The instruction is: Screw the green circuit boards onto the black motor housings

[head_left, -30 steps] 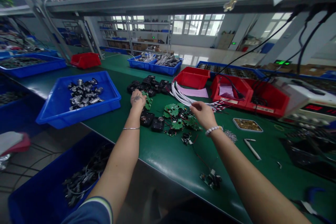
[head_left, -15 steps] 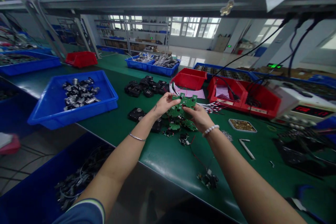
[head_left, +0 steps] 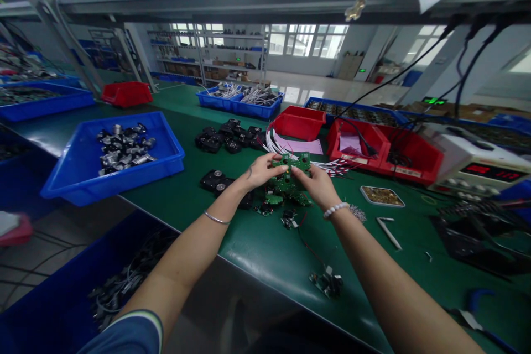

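Note:
Both my hands grip green circuit boards above the green table, close together at the middle of the view. My left hand [head_left: 264, 170] pinches the left side of a circuit board [head_left: 301, 161], thumb on top. My right hand [head_left: 317, 181] holds the right side, its thumb near the other thumb. More green boards [head_left: 290, 194] lie just beneath, partly hidden by my fingers. Small black-and-green assemblies [head_left: 289, 219] sit in front of them, and another assembly [head_left: 328, 282] with a red wire lies nearer the table edge. White wires [head_left: 276, 145] spread behind my hands.
At the left a blue bin [head_left: 112, 177] holds metal parts. Black round parts [head_left: 228, 135] lie behind my left hand. Red bins [head_left: 359, 146], a tray of brass pieces [head_left: 382, 196] and a power supply [head_left: 477, 160] stand right. A metal shelf beam [head_left: 249, 0] crosses above.
Both hands have moved slightly down with the boards, and the held board looks less raised. The thumbs have shifted on it. The rest of the scene has barely shifted.

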`<state>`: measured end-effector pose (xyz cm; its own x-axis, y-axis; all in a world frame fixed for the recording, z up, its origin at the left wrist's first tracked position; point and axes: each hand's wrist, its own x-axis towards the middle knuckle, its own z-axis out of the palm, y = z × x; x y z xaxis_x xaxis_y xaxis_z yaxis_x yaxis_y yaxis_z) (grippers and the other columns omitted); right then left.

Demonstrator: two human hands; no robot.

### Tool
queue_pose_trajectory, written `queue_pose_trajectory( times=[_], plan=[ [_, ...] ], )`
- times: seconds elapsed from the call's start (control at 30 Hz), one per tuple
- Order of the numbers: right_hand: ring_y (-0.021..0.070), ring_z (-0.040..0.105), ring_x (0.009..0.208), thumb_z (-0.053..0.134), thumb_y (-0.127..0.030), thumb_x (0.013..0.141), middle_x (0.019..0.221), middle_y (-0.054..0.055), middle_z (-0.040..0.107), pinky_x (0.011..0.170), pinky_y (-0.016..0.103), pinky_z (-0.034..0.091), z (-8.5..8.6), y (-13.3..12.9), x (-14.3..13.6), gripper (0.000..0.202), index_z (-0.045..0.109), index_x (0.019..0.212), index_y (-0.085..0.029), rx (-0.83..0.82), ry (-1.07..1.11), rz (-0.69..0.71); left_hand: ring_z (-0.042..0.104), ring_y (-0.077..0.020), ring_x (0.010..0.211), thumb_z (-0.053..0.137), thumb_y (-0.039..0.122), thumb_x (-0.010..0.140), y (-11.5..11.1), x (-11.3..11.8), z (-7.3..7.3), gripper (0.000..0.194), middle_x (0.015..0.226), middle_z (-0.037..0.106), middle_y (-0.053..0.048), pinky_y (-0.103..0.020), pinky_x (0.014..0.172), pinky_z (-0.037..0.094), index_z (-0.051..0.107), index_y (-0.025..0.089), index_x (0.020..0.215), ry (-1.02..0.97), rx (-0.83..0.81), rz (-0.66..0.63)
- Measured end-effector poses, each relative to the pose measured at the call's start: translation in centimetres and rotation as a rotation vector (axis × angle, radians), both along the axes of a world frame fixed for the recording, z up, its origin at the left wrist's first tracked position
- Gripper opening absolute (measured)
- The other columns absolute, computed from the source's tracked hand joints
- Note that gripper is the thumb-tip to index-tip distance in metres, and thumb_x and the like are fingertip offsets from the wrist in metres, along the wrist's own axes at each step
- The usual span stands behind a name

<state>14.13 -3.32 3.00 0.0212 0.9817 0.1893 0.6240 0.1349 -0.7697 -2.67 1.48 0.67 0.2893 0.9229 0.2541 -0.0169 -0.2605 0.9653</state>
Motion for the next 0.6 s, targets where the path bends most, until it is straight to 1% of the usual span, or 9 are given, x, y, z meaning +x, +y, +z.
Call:
queue_pose_trajectory(
  times=[0.07, 0.13, 0.23, 0.3, 0.4, 0.47, 0.53, 0.6],
  plan=[
    [0.0173, 0.063, 0.085, 0.061, -0.034, 0.09, 0.09, 0.003, 0.065, 0.081, 0.038, 0.051, 0.4, -0.2, -0.3, 0.021, 0.063, 0.093, -0.013, 0.033, -0.067, -0.048, 0.058, -0.0106, 0.074, 0.074, 0.02, 0.073, 0.0, 0.4, -0.2, 0.03, 0.095, 0.063, -0.006, -0.021, 0.066, 0.048, 0.059, 0.01, 0.098, -0.007, -0.001, 0.03],
    [0.0173, 0.063, 0.085, 0.061, -0.033, 0.09, 0.088, 0.003, 0.065, 0.082, 0.038, 0.05, 0.8, -0.3, -0.7, 0.02, 0.063, 0.091, -0.013, 0.062, -0.113, -0.085, 0.057, -0.0099, 0.069, 0.073, 0.02, 0.075, -0.1, 0.7, -0.4, 0.03, 0.088, 0.063, -0.004, -0.021, 0.063, 0.049, 0.058, 0.01, 0.099, -0.014, -0.003, 0.059],
    [0.017, 0.063, 0.084, 0.062, -0.032, 0.089, 0.086, 0.002, 0.066, 0.083, 0.038, 0.049, 1.1, -0.4, -1.0, 0.019, 0.063, 0.089, -0.013, 0.092, -0.15, -0.122, 0.056, -0.009, 0.063, 0.072, 0.02, 0.076, -0.2, 1.0, -0.3, 0.029, 0.078, 0.06, -0.001, -0.02, 0.06, 0.049, 0.058, 0.011, 0.1, -0.026, -0.004, 0.096],
    [0.0169, 0.063, 0.083, 0.062, -0.032, 0.089, 0.085, 0.002, 0.066, 0.083, 0.037, 0.049, 1.2, -0.4, -1.1, 0.019, 0.063, 0.088, -0.013, 0.102, -0.163, -0.139, 0.055, -0.0083, 0.062, 0.071, 0.019, 0.077, -0.3, 1.2, -0.3, 0.027, 0.077, 0.06, 0.0, -0.019, 0.058, 0.049, 0.058, 0.011, 0.099, -0.037, -0.003, 0.124],
    [0.0172, 0.063, 0.083, 0.063, -0.03, 0.088, 0.083, 0.002, 0.066, 0.083, 0.037, 0.048, 1.2, -0.4, -1.4, 0.017, 0.063, 0.086, -0.013, 0.109, -0.166, -0.162, 0.054, -0.0078, 0.061, 0.072, 0.018, 0.076, -0.4, 1.5, -0.4, 0.026, 0.079, 0.06, 0.0, -0.019, 0.056, 0.049, 0.058, 0.012, 0.097, -0.048, 0.002, 0.165],
    [0.0178, 0.063, 0.084, 0.064, -0.029, 0.087, 0.084, 0.003, 0.066, 0.085, 0.038, 0.047, 1.1, -0.3, -1.6, 0.016, 0.064, 0.086, -0.013, 0.106, -0.155, -0.18, 0.054, -0.0076, 0.059, 0.073, 0.018, 0.074, -0.5, 1.7, -0.6, 0.025, 0.076, 0.06, 0.001, -0.019, 0.056, 0.048, 0.059, 0.012, 0.093, -0.049, 0.004, 0.198],
    [0.0185, 0.062, 0.087, 0.064, -0.028, 0.087, 0.087, 0.004, 0.066, 0.086, 0.04, 0.047, 1.0, -0.1, -1.9, 0.015, 0.063, 0.086, -0.013, 0.093, -0.126, -0.198, 0.053, -0.0075, 0.057, 0.075, 0.018, 0.073, -0.4, 1.8, -0.7, 0.024, 0.072, 0.059, 0.002, -0.019, 0.056, 0.047, 0.059, 0.013, 0.09, -0.051, -0.001, 0.242],
    [0.0188, 0.061, 0.091, 0.063, -0.028, 0.088, 0.092, 0.005, 0.065, 0.086, 0.04, 0.048, 0.8, 0.3, -1.8, 0.015, 0.063, 0.088, -0.013, 0.07, -0.068, -0.213, 0.054, -0.008, 0.059, 0.074, 0.018, 0.074, -0.4, 1.8, -0.7, 0.024, 0.074, 0.059, 0.001, -0.02, 0.058, 0.048, 0.057, 0.013, 0.09, -0.066, -0.017, 0.283]
  ],
)
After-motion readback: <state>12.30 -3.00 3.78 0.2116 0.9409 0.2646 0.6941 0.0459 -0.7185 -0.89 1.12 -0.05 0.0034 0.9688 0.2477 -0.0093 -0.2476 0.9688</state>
